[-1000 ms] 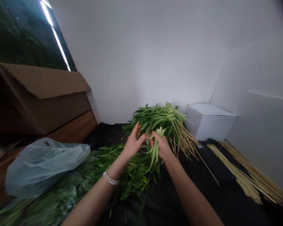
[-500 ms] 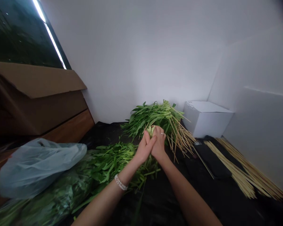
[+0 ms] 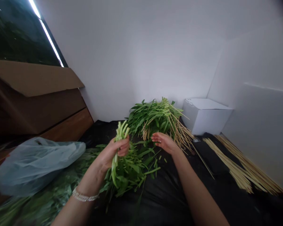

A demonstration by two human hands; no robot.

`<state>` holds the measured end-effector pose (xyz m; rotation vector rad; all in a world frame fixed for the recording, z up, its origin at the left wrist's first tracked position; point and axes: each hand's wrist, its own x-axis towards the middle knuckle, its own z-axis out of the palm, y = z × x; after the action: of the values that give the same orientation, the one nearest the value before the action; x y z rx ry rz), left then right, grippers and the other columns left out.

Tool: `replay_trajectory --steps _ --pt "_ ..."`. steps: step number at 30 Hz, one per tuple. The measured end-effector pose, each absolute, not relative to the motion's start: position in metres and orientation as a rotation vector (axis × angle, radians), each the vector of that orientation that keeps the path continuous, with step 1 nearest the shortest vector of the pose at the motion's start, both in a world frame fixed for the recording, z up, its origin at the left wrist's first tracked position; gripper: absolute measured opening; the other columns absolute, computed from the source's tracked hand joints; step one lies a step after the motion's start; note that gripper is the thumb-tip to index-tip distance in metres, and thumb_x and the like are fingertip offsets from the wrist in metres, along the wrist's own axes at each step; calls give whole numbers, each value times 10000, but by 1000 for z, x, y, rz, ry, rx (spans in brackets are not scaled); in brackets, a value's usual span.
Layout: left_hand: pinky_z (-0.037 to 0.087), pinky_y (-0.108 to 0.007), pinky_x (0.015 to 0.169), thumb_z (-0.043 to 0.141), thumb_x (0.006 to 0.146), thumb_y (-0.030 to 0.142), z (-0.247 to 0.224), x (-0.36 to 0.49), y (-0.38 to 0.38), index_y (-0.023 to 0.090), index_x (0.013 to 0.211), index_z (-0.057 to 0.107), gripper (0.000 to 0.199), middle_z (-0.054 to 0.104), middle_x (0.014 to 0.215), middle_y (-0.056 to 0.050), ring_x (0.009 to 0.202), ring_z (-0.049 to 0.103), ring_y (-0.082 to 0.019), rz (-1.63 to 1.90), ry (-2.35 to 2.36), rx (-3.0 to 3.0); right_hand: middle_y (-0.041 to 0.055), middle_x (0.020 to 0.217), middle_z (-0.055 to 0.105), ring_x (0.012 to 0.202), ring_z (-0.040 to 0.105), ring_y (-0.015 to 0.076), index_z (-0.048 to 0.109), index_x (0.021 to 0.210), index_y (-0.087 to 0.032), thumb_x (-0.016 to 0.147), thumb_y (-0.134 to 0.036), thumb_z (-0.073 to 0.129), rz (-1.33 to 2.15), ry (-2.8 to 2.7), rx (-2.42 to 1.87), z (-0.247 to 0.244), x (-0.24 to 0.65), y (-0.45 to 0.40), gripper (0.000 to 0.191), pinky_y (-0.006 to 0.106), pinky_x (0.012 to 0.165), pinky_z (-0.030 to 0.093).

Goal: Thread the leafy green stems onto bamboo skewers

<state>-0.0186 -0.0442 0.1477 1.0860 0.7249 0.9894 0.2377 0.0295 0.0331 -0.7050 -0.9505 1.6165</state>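
My left hand (image 3: 119,148) is wrapped round a bunch of green stems (image 3: 120,133), cut ends up and leaves hanging below. Loose leafy greens (image 3: 134,169) lie under and beside it on the black sheet (image 3: 165,191). My right hand (image 3: 160,140) is apart from the bunch, fingers extended, holding nothing. Just behind it sits a pile of leafy bundles (image 3: 153,116) with thin tan strips (image 3: 181,131) trailing to the right.
A pale plastic bag (image 3: 37,164) and bagged greens (image 3: 47,197) are at left, below a cardboard box (image 3: 35,103). A white box (image 3: 206,114) stands back right. Long tan strips (image 3: 235,169) and a dark flat object (image 3: 214,158) lie at right.
My hands have separated. The left has moved left with the stem bunch, now upright in its grip; the right has let go and opened, staying near the pile.
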Motion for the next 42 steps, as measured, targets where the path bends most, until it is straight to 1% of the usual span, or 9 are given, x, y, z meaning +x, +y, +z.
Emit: replay_trajectory --steps 4,8,11,16,20,23,25,30,42 --pt "181 -170 390 741 711 322 142 -33 -71 183 782 529 263 326 540 82 439 228 -38 869 719 1142 22 795 715 628 628 90 683 839 -153 786 -361 715 1734 -764 -641 0 256 44 217 172 530 468" --pt "243 -183 408 743 696 356 93 -29 -97 176 816 564 281 427 534 66 440 305 -50 614 835 1192 0 738 687 594 600 80 665 774 -160 741 -363 749 1731 -858 -583 0 272 56 222 160 493 438" --pt "441 -256 600 739 687 296 60 -17 -112 183 920 641 277 602 714 6 645 529 -139 371 750 1326 -9 737 670 595 579 77 661 762 -176 724 -366 748 1618 -904 -557 16 301 58 213 170 526 452" --pt "453 -337 842 705 704 260 49 -7 -117 185 1045 667 351 665 924 -37 954 572 -235 317 676 1425 -1 717 633 572 542 91 654 734 -191 736 -430 716 1392 -1158 -580 53 340 36 247 197 516 443" --pt "448 -264 642 724 711 292 60 -21 -110 176 976 651 298 600 718 -1 694 550 -160 433 807 1336 20 711 654 572 567 126 706 891 -166 803 -387 637 1375 -2003 -893 62 301 -7 248 223 503 439" --pt "289 -188 438 738 726 345 76 -38 -108 170 873 597 269 446 551 59 469 342 -66 582 853 1172 50 913 677 750 619 162 694 971 -173 743 -235 653 794 -2477 -1075 43 252 -39 240 264 678 480" --pt "209 -161 399 724 756 352 92 -49 -111 171 824 550 259 376 532 75 450 251 -44 713 775 1066 102 1042 657 918 613 212 657 1019 -149 730 -119 588 409 -2676 -1147 26 229 -53 298 296 768 473" --pt "258 -116 382 667 822 260 123 -75 -129 173 785 509 184 305 554 84 425 183 -22 913 526 867 140 985 644 931 591 238 616 993 -116 793 -46 490 -30 -2862 -1222 8 210 -60 246 321 773 458" --pt "255 -124 396 696 809 247 95 -89 -145 151 777 542 185 276 573 82 449 189 -22 949 658 712 96 947 654 862 612 209 584 974 -158 805 -85 483 103 -2716 -1330 27 247 -43 210 287 719 432"
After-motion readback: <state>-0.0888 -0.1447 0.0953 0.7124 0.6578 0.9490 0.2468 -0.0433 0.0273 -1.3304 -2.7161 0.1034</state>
